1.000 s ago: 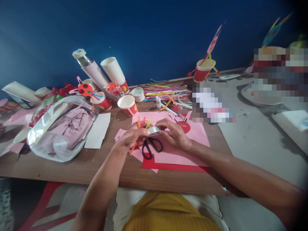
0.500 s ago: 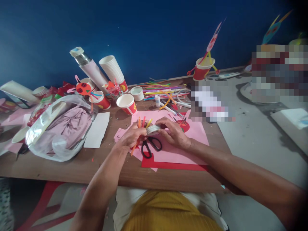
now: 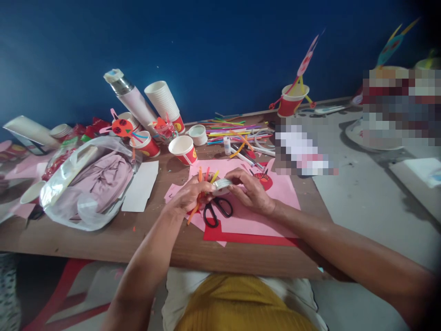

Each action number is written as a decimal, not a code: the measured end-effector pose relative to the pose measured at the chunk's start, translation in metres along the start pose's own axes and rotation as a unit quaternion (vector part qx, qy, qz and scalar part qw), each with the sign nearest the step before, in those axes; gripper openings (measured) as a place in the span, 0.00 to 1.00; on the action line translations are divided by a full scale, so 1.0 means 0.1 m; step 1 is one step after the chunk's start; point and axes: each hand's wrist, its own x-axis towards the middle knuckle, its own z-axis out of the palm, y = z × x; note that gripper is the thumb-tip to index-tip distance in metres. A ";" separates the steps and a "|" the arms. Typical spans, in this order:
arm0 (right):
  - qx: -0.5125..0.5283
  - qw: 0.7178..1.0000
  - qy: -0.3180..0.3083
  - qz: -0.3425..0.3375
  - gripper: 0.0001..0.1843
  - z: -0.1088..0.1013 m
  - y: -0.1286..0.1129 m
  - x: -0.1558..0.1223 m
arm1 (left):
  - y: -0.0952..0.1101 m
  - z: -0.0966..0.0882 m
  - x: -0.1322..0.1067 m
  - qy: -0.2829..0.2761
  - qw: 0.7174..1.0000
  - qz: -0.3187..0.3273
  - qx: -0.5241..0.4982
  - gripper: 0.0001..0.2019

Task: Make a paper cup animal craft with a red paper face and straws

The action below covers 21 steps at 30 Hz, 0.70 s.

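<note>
Head view: left fingers (image 3: pixel 203 187) curled closed around bundle of plastic straws (image 3: pixel 199 177); right fingers (image 3: pixel 232 187) narrow, pinching tape roll (image 3: pixel 220 185) just beside straws. Black scissors (image 3: pixel 215 212) at 6 o'clock on pink paper (image 3: pixel 279 202). Straws light, springy, slippery: grip mid-length. Roll light, stiff: hold by rim.

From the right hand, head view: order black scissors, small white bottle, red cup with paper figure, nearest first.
Right hand:
1. Black scissors, on pink paper, left.
2. Small white bottle, ahead, by the straws.
3. Red cup, at the table's back edge.
</note>
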 end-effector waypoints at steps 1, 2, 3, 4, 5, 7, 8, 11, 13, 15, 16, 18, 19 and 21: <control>0.000 1.000 -0.001 0.001 0.09 0.00 0.00 0.00 | 0.01 0.02 -0.01 0.003 1.000 -0.002 -0.005 0.07; 0.001 1.000 -0.002 0.001 0.09 0.00 0.00 0.00 | 0.02 0.04 -0.01 0.006 1.000 -0.001 -0.007 0.07; 0.001 1.000 -0.003 0.002 0.09 0.00 0.00 0.00 | 0.03 0.06 -0.02 0.008 1.000 0.002 -0.008 0.06; 0.001 1.000 -0.006 0.002 0.09 0.00 0.00 -0.01 | 0.03 0.06 -0.02 0.011 1.000 0.005 -0.007 0.06; 0.001 1.000 -0.008 0.002 0.09 0.00 0.00 -0.01 | 0.03 0.06 -0.02 0.014 1.000 0.007 -0.006 0.06; 0.004 1.000 -0.009 0.004 0.09 0.00 -0.01 0.00 | 0.01 0.04 -0.02 0.011 1.000 0.000 0.002 0.07; 0.009 1.000 -0.008 0.009 0.08 -0.01 0.00 0.00 | 0.00 0.02 -0.02 0.005 1.000 -0.003 0.006 0.07; 0.041 0.998 0.014 0.042 0.08 0.00 0.02 0.01 | -0.04 -0.03 0.00 -0.018 1.000 0.024 0.006 0.07; 0.083 0.993 0.030 0.074 0.09 0.00 0.04 0.01 | -0.06 -0.04 0.02 -0.022 0.998 0.066 -0.005 0.08; 0.133 0.985 0.031 0.104 0.10 0.01 0.05 0.00 | -0.09 -0.04 0.03 -0.024 0.994 0.106 -0.006 0.09; 0.154 0.981 0.027 0.115 0.11 0.02 0.05 0.00 | -0.11 -0.03 0.04 -0.023 0.992 0.124 -0.005 0.10; 0.177 0.976 0.026 0.127 0.11 0.02 0.04 0.00 | -0.12 -0.02 0.04 -0.027 0.988 0.154 0.006 0.10; 0.181 0.975 0.025 0.129 0.12 0.01 0.03 0.00 | -0.11 -0.02 0.03 -0.029 0.986 0.166 0.017 0.10; 0.180 0.975 0.022 0.129 0.11 -0.01 0.01 0.01 | -0.08 -0.01 0.01 -0.031 0.979 0.194 0.060 0.08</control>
